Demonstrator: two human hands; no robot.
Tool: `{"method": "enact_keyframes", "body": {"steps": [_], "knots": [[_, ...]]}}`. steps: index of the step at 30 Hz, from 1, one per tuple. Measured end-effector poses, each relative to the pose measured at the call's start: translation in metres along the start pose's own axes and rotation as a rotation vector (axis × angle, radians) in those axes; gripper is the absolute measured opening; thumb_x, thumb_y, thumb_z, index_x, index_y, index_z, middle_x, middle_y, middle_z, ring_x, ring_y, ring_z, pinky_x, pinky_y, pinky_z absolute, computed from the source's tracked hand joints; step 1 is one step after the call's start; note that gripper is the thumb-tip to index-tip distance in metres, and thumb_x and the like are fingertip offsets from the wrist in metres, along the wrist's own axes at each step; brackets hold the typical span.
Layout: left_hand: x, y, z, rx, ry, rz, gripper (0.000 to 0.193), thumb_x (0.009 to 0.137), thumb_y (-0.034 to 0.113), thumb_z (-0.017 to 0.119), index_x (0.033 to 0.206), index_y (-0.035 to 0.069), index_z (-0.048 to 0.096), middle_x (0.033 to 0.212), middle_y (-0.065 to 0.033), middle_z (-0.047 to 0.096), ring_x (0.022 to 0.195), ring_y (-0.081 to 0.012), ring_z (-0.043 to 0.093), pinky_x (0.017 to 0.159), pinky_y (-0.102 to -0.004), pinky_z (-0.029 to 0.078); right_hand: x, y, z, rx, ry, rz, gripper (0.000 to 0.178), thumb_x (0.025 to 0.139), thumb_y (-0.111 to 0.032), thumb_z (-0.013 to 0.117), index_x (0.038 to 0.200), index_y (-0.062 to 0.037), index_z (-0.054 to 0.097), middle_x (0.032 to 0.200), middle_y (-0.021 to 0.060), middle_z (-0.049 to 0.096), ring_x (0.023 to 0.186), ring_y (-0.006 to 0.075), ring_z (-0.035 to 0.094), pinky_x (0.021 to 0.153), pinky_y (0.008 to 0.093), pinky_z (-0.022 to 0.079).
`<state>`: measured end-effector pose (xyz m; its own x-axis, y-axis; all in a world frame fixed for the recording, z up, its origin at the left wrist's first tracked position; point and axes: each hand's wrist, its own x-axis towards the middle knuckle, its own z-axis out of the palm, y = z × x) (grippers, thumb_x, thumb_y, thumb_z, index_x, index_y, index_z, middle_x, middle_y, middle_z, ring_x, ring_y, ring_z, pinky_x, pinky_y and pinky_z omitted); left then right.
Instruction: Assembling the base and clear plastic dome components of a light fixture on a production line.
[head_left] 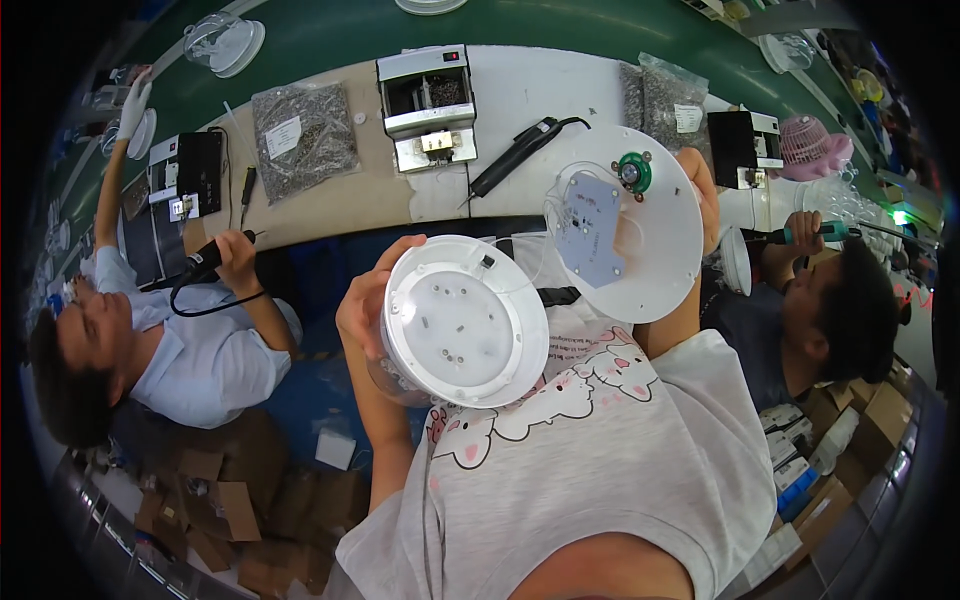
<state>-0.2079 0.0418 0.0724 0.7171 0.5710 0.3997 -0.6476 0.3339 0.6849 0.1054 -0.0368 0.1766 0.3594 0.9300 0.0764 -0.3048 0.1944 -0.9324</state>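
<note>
My left hand (366,312) grips the rim of a round white plastic housing (462,325), its open face turned up and a clear part below it. Inside the housing several small holes and a small black piece show. In my right hand (698,195) is a white round disc (668,235), held by its right edge and tilted toward me. A grey circuit board (592,225) and a green-ringed round speaker-like part (632,174) sit on the disc's inner side. Thin wires run from the board toward the housing. Both pieces are held over my lap, apart from each other.
On the bench lie a black electric screwdriver (515,158), a screw feeder (428,105) and bags of screws (305,130). A green conveyor belt (340,35) runs behind. Co-workers sit at left (190,340) and right (810,310), each holding a screwdriver. Cardboard boxes (225,505) stand on the floor.
</note>
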Motion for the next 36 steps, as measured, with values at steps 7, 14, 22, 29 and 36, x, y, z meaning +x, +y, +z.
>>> {"method": "enact_keyframes", "body": {"steps": [7,14,22,29,36], "knots": [[0.000,0.004,0.000,-0.055,-0.039,0.021,0.082,0.060,0.041,0.076,0.129,0.012,0.040,0.134,-0.0338,0.019,0.124,-0.0405,0.029,0.097,-0.0468,0.034,-0.006,0.002,0.003,0.016,-0.027,0.017,0.019,0.085,-0.022,0.043,0.077,-0.0055,0.041,0.074,0.0099,0.055,0.061,0.0116,0.050,0.055,0.0244,0.044],[-0.006,-0.003,-0.003,-0.038,0.051,0.048,0.080,0.060,0.044,0.074,0.127,0.012,0.042,0.133,-0.0344,0.020,0.124,-0.0421,0.029,0.096,-0.0482,0.036,-0.010,-0.004,0.016,-0.081,0.008,-0.040,0.015,0.081,-0.020,0.042,0.074,-0.0070,0.039,0.065,0.0111,0.054,0.056,0.0138,0.052,0.051,0.0265,0.046],[-0.003,-0.002,-0.013,-0.059,-0.107,0.071,0.084,0.058,0.041,0.077,0.128,0.012,0.042,0.136,-0.0334,0.016,0.124,-0.0419,0.028,0.097,-0.0472,0.034,-0.021,-0.005,0.030,-0.084,0.040,0.037,0.019,0.084,-0.024,0.044,0.076,-0.0074,0.039,0.071,0.0100,0.054,0.061,0.0141,0.052,0.054,0.0272,0.046],[-0.003,0.004,-0.012,-0.104,-0.136,0.027,0.086,0.056,0.037,0.080,0.129,0.013,0.041,0.137,-0.0314,0.012,0.124,-0.0412,0.028,0.098,-0.0460,0.034,-0.024,-0.004,0.033,-0.062,-0.187,0.013,0.023,0.086,-0.026,0.045,0.076,-0.0068,0.039,0.072,0.0097,0.053,0.063,0.0140,0.050,0.055,0.0281,0.045],[-0.008,-0.001,-0.005,-0.161,-0.042,0.081,0.086,0.056,0.036,0.080,0.130,0.013,0.040,0.137,-0.0308,0.011,0.125,-0.0423,0.026,0.098,-0.0470,0.034,-0.021,0.002,0.044,-0.099,-0.283,-0.037,0.022,0.086,-0.020,0.046,0.077,-0.0009,0.043,0.074,0.0117,0.055,0.060,0.0110,0.045,0.056,0.0236,0.038]]}}
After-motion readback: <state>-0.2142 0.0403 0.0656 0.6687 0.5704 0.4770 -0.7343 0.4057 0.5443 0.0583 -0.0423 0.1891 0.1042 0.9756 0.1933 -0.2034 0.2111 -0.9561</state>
